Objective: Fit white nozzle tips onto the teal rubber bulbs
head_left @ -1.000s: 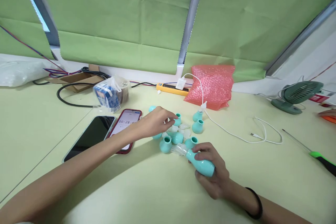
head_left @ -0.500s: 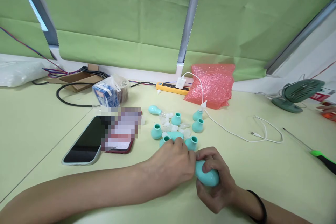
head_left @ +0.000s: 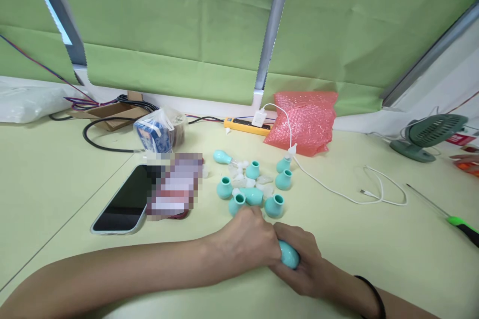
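A glossy teal squeeze bulb (head_left: 289, 254) is wrapped in my right hand (head_left: 305, 259), its rounded end showing between the fingers. My left hand (head_left: 252, 237) is closed in a fist against the bulb's other end. Its back faces the camera and hides whatever the fingers grip. Just beyond the hands, several teal bulbs stand with open necks up, among them one bulb (head_left: 274, 206) close to my knuckles. Another teal bulb (head_left: 253, 196) lies on its side. Small clear plastic tips (head_left: 265, 179) are scattered between them. A teal bulb with a clear tip (head_left: 222, 156) lies farther back.
Two phones, a black-screened one (head_left: 121, 202) and a blurred one (head_left: 177, 184), lie at left. Behind stand a wrapped blue package (head_left: 157, 132), a yellow power strip (head_left: 243, 125) and pink bubble wrap (head_left: 305, 122). A white cable (head_left: 337, 192), screwdriver (head_left: 454, 221) and green fan (head_left: 430, 134) are at right.
My right hand has closed further round the bulb and pressed up against my left fist, so less of the bulb shows. The view has shifted slightly.
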